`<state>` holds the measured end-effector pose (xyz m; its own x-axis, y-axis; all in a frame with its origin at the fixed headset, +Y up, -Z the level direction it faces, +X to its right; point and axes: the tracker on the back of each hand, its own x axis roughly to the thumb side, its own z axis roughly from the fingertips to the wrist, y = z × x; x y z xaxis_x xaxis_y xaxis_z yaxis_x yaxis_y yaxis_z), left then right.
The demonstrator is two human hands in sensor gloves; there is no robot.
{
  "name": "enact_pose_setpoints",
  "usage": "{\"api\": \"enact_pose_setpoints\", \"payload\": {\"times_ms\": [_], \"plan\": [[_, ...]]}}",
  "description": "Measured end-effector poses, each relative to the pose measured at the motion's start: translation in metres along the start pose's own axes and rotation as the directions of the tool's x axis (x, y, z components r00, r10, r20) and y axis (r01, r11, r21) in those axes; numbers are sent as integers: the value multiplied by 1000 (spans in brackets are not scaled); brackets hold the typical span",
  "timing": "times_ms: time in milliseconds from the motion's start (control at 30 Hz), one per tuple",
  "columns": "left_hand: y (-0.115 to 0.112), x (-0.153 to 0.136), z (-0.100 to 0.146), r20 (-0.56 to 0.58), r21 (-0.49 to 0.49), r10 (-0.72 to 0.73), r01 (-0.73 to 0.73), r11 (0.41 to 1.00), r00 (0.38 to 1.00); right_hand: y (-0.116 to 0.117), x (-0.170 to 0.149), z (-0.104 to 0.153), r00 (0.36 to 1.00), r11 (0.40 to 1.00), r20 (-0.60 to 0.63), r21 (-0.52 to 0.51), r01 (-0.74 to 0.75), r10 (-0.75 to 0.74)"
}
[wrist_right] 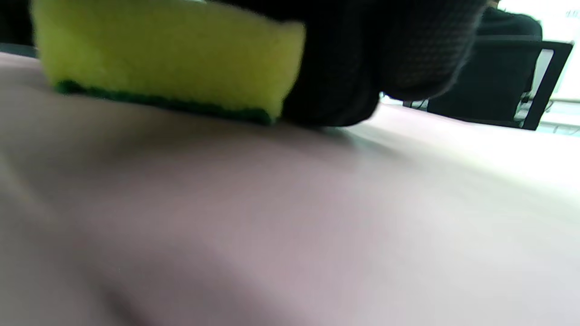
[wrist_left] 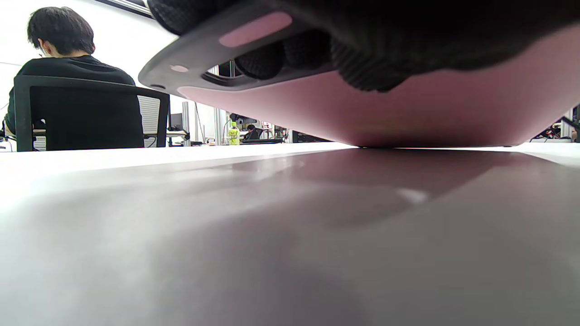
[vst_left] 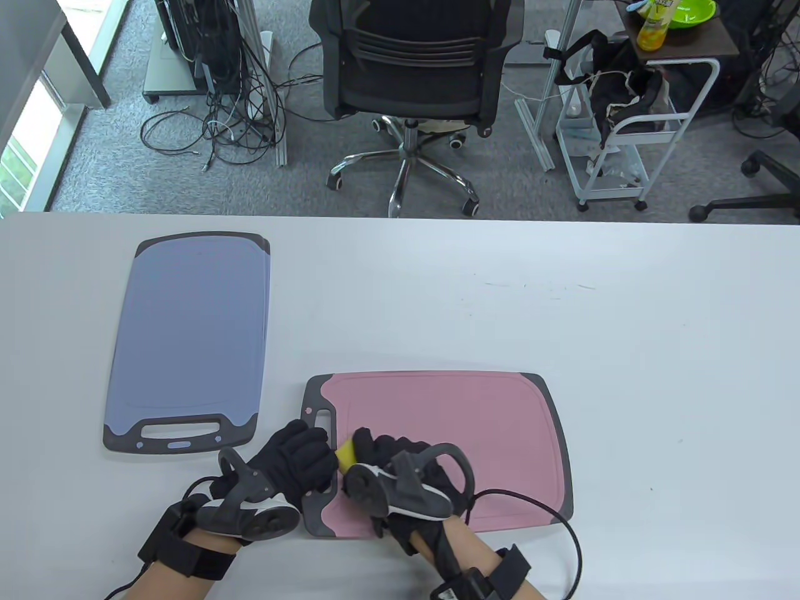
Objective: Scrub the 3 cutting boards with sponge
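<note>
A pink cutting board (vst_left: 475,431) with grey ends lies near the table's front edge. My left hand (vst_left: 303,456) grips its grey handle end. In the left wrist view the fingers (wrist_left: 362,68) curl through the handle slot, and that end of the pink board (wrist_left: 453,108) is tipped up off the table. My right hand (vst_left: 381,453) holds a yellow sponge (vst_left: 345,454) against the board just right of the handle. The right wrist view shows the sponge (wrist_right: 167,59) green side down on the pink surface (wrist_right: 226,203). A blue cutting board (vst_left: 187,331) lies flat at the left.
The white table (vst_left: 562,300) stretches right of and behind the boards. Beyond its far edge stand a black office chair (vst_left: 415,69) and a white cart (vst_left: 631,125). A seated person (wrist_left: 68,77) shows in the left wrist view's background.
</note>
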<state>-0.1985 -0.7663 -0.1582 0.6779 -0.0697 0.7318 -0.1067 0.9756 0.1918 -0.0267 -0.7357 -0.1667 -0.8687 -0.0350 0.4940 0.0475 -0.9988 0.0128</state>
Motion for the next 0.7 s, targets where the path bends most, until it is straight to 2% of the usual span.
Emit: {"api": "enact_pose_setpoints", "payload": {"times_ms": [33, 67, 133, 233, 300, 367, 433, 500, 533, 567, 600, 633, 667, 700], "plan": [[0, 0, 0, -5, 1, 0, 0, 1000, 1000, -1, -5, 0, 999, 999, 12, 18, -46, 46], [0, 0, 0, -2, 2, 0, 0, 1000, 1000, 0, -12, 2, 1000, 1000, 11, 18, -25, 24], [0, 1, 0, 2, 4, -2, 2, 1000, 1000, 7, -45, 12, 992, 996, -102, 23, 82, -79], [0, 0, 0, 3, 4, 3, -3, 1000, 1000, 20, -103, 38, 962, 997, -272, 51, 56, -40], [0, 0, 0, 4, 2, 4, -4, 1000, 1000, 32, -150, 64, 911, 997, -410, 57, 61, -32], [0, 0, 0, 5, 2, 6, -6, 1000, 1000, 44, -201, 96, 815, 994, -578, 54, 91, -43], [0, 0, 0, 7, 3, 7, -7, 1000, 1000, 51, -231, 118, 730, 989, -683, 79, 121, -35], [0, 0, 0, 7, 4, 7, -7, 1000, 1000, 56, -246, 127, 667, 979, -738, 49, 199, -99], [0, 0, 0, 7, 3, 7, -7, 1000, 1000, 56, -244, 127, 664, 973, -732, 8, 231, -151], [0, 0, 0, 6, 3, 7, -7, 1000, 1000, 55, -238, 121, 674, 979, -723, -24, 201, -156], [0, 0, 0, 6, 3, 7, -7, 1000, 1000, 53, -231, 116, 699, 985, -705, -1, 170, -121], [0, 0, 0, 5, 2, 6, -6, 1000, 1000, 48, -218, 106, 737, 996, -674, 36, 83, -37], [0, 0, 0, 6, 2, 8, -8, 1000, 1000, 44, -204, 96, 808, 997, -589, 68, 48, 2], [0, 0, 0, 7, 4, 6, -6, 1000, 1000, 40, -189, 84, 871, 994, -489, 71, 85, -39]]}}
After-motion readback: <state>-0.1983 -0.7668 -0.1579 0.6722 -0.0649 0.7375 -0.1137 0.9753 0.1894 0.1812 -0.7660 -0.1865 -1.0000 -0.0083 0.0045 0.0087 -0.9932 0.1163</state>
